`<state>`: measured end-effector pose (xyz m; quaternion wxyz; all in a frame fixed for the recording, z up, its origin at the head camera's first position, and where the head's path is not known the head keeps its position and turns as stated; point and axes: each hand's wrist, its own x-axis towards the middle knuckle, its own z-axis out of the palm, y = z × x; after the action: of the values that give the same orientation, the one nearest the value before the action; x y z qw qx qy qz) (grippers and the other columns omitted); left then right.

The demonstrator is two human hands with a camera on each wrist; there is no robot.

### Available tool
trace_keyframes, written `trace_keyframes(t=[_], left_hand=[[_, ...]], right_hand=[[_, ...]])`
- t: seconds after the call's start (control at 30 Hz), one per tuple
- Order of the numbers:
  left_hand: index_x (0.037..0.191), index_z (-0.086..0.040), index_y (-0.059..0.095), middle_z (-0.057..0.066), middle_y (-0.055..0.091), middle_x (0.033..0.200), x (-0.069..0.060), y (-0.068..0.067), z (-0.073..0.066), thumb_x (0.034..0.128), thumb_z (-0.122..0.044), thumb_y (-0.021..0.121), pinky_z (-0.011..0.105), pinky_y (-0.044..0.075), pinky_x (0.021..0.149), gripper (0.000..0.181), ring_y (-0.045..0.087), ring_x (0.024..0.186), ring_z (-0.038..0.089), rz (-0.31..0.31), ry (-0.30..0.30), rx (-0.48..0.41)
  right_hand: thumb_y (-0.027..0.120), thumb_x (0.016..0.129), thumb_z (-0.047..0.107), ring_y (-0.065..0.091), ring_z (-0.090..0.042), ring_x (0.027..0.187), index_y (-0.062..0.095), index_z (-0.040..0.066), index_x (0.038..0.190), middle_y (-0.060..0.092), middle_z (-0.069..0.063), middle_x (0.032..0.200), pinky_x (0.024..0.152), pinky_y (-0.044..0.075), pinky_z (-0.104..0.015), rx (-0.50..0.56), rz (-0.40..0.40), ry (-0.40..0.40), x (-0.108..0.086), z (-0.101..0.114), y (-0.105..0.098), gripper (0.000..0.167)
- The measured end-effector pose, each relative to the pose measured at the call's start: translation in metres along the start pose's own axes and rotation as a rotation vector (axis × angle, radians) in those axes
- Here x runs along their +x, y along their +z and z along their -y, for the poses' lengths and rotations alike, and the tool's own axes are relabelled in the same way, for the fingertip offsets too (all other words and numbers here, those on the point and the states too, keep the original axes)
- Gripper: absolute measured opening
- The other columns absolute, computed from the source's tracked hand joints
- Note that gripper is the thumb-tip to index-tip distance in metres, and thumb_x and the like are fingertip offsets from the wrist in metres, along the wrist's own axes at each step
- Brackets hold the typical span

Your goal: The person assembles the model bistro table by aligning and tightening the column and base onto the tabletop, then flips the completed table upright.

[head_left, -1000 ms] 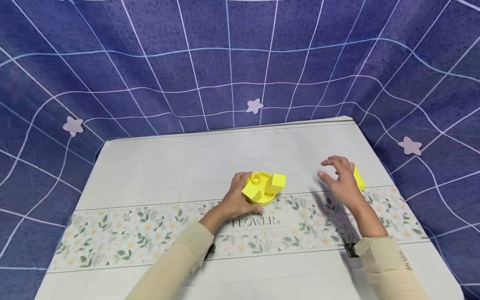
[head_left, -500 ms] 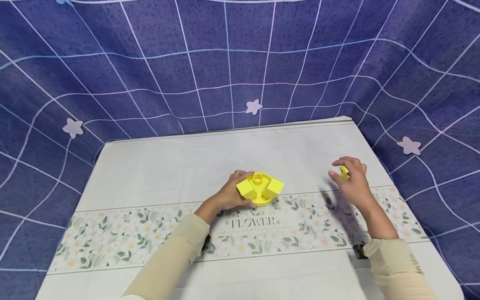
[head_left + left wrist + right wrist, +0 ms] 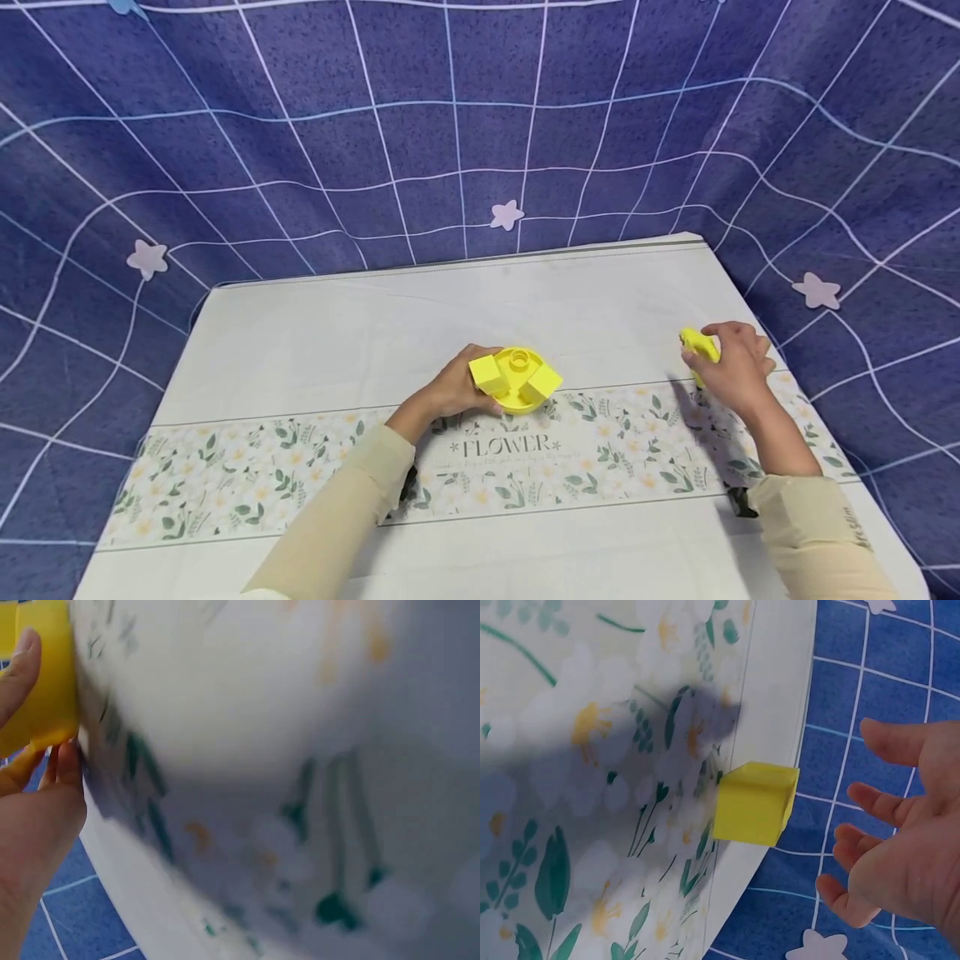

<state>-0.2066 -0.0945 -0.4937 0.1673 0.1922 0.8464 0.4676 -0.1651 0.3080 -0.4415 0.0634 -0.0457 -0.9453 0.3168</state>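
Observation:
My left hand (image 3: pixel 453 385) grips the left side of a round yellow dish (image 3: pixel 519 409) on the table. Inside it stand a small ring (image 3: pixel 519 360) and two upright square blocks, a left block (image 3: pixel 487 375) and a right block (image 3: pixel 543 383). In the left wrist view the thumb lies against the yellow wall, with other fingers below it. My right hand (image 3: pixel 731 367) hovers about another yellow piece (image 3: pixel 699 343) at the table's right. In the right wrist view that blocky yellow piece (image 3: pixel 754 804) stands apart from the spread, bent fingers.
The table (image 3: pixel 375 325) has a white cover with a floral band (image 3: pixel 255 467) printed "FLOWER". A blue gridded curtain (image 3: pixel 420 142) with pale stars hangs behind it and along its sides.
My right hand has moved right, to the separate yellow piece, which now shows between thumb and fingers. My left hand has turned the dish slightly and shifted a little left.

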Motion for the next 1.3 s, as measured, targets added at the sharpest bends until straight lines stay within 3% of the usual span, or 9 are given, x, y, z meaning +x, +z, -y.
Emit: trace_keyframes(t=[0.1, 0.23, 0.37, 0.47, 0.7, 0.87, 1.07, 1.2, 1.3], left_hand=[[0.146, -0.016, 0.042, 0.004, 0.046, 0.129, 0.001, -0.004, -0.002, 0.0588, -0.013, 0.093, 0.043, 0.029, 0.111, 0.100, 0.047, 0.117, 0.022, 0.039, -0.016, -0.010], [0.147, -0.013, 0.037, 0.005, 0.044, 0.135, -0.001, -0.003, -0.004, 0.0592, -0.014, 0.093, 0.042, 0.029, 0.111, 0.104, 0.047, 0.121, 0.022, 0.044, -0.047, -0.040], [0.142, -0.013, 0.038, 0.003, 0.049, 0.132, -0.004, 0.002, -0.004, 0.0585, -0.014, 0.093, 0.040, 0.036, 0.106, 0.101, 0.051, 0.117, 0.020, 0.009, -0.078, -0.091], [0.139, -0.012, 0.039, 0.002, 0.053, 0.127, -0.004, 0.003, -0.003, 0.0581, -0.016, 0.094, 0.038, 0.039, 0.104, 0.098, 0.053, 0.114, 0.018, -0.013, -0.081, -0.082], [0.138, -0.014, 0.048, -0.001, 0.051, 0.127, 0.006, -0.005, -0.006, 0.0569, -0.017, 0.094, 0.035, 0.032, 0.110, 0.093, 0.052, 0.118, 0.017, 0.011, -0.094, 0.001], [0.137, -0.015, 0.050, -0.001, 0.053, 0.128, 0.010, -0.007, -0.006, 0.0580, -0.011, 0.092, 0.037, 0.031, 0.111, 0.090, 0.052, 0.120, 0.019, 0.022, -0.150, -0.026], [0.143, -0.013, 0.036, 0.002, 0.055, 0.128, 0.003, 0.004, -0.005, 0.0589, -0.014, 0.093, 0.037, 0.039, 0.105, 0.101, 0.054, 0.116, 0.019, 0.023, -0.098, -0.153], [0.139, -0.015, 0.038, 0.001, 0.056, 0.125, 0.002, 0.007, -0.005, 0.0594, -0.017, 0.093, 0.035, 0.042, 0.101, 0.097, 0.056, 0.112, 0.017, -0.010, -0.073, -0.132], [0.140, -0.014, 0.039, 0.000, 0.056, 0.126, 0.004, 0.004, -0.006, 0.0611, -0.017, 0.092, 0.034, 0.040, 0.103, 0.096, 0.055, 0.115, 0.016, -0.001, -0.070, -0.106]], right_hand=[[0.064, 0.089, 0.017, 0.017, -0.055, 0.120, 0.044, -0.010, 0.128, 0.026, -0.037, 0.134, 0.087, 0.011, -0.070, -0.043, 0.006, 0.042, 0.001, -0.003, 0.000, 0.051], [0.067, 0.086, 0.024, 0.017, -0.058, 0.120, 0.039, -0.013, 0.129, 0.026, -0.039, 0.132, 0.087, 0.012, -0.073, -0.169, 0.019, 0.108, 0.002, -0.008, -0.001, 0.063], [0.068, 0.084, 0.036, 0.021, -0.059, 0.112, 0.044, -0.017, 0.110, 0.029, -0.042, 0.120, 0.083, 0.016, -0.072, -0.295, 0.068, 0.160, 0.003, -0.015, -0.003, 0.063], [0.067, 0.084, 0.042, 0.022, -0.060, 0.105, 0.046, -0.014, 0.093, 0.030, -0.041, 0.110, 0.080, 0.018, -0.071, -0.339, 0.124, 0.196, 0.002, -0.019, -0.005, 0.060], [0.063, 0.087, 0.038, 0.022, -0.059, 0.103, 0.048, -0.013, 0.090, 0.030, -0.037, 0.102, 0.078, 0.019, -0.070, -0.336, 0.181, 0.209, 0.003, -0.025, -0.001, 0.053], [0.064, 0.087, 0.036, 0.024, -0.058, 0.102, 0.048, -0.014, 0.093, 0.030, -0.035, 0.099, 0.078, 0.019, -0.069, -0.334, 0.190, 0.218, 0.004, -0.026, 0.002, 0.053], [0.065, 0.085, 0.037, 0.024, -0.055, 0.102, 0.046, -0.019, 0.102, 0.030, -0.034, 0.098, 0.080, 0.018, -0.070, -0.338, 0.191, 0.228, 0.004, -0.027, 0.006, 0.062], [0.064, 0.086, 0.035, 0.024, -0.054, 0.101, 0.046, -0.020, 0.101, 0.031, -0.034, 0.098, 0.079, 0.018, -0.069, -0.323, 0.175, 0.213, 0.003, -0.027, 0.009, 0.060], [0.064, 0.086, 0.033, 0.024, -0.054, 0.100, 0.048, -0.020, 0.098, 0.031, -0.035, 0.099, 0.078, 0.017, -0.067, -0.304, 0.149, 0.191, 0.001, -0.027, 0.011, 0.056]])
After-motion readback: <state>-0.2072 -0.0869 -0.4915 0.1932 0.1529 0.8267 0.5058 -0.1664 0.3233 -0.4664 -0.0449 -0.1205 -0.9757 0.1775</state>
